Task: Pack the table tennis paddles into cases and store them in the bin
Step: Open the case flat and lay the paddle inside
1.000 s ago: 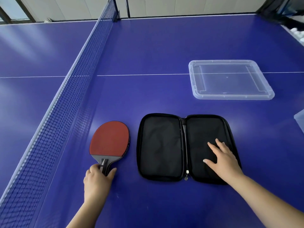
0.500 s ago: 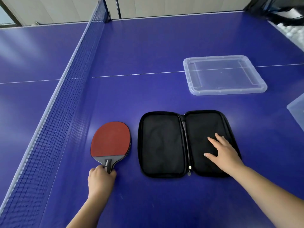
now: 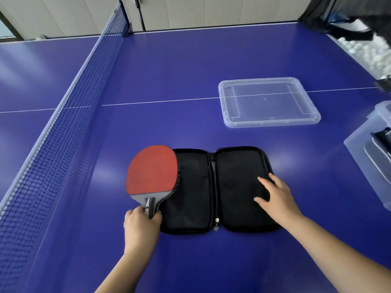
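Head view over a blue ping-pong table (image 3: 190, 66). L hand (image 3: 140, 226), at approx 7 o'clock in the frame, grips the handle of a red paddle (image 3: 152, 171), fingers curled round it. Change vs a sec ago: the paddle lay flat on the table just left of the case (image 3: 218, 190), not touching it; now it is raised and shifted right, its blade edge overlapping the case's L half at 9 o'clock of the case. The case itself hasn't moved: black, unzipped, spread flat w/ both halves up, zip pull at its near edge. R hand (image 3: 275, 196) stays put on the R half, fingers spread and pressed flat, pinning it down. Meaning for the task: pick-up looks done and the insert step is under way; paddle not yet seated inside, zip still open, so the case isn't packed. A clear lid (image 3: 268, 121) lies at 1 o'clock of the case, well apart. The clear bin (image 3: 359, 142) sits at 3 o'clock by the frame edge, w/ something dark already in it, can't tell what. Net (image 3: 53, 144) runs along the left.
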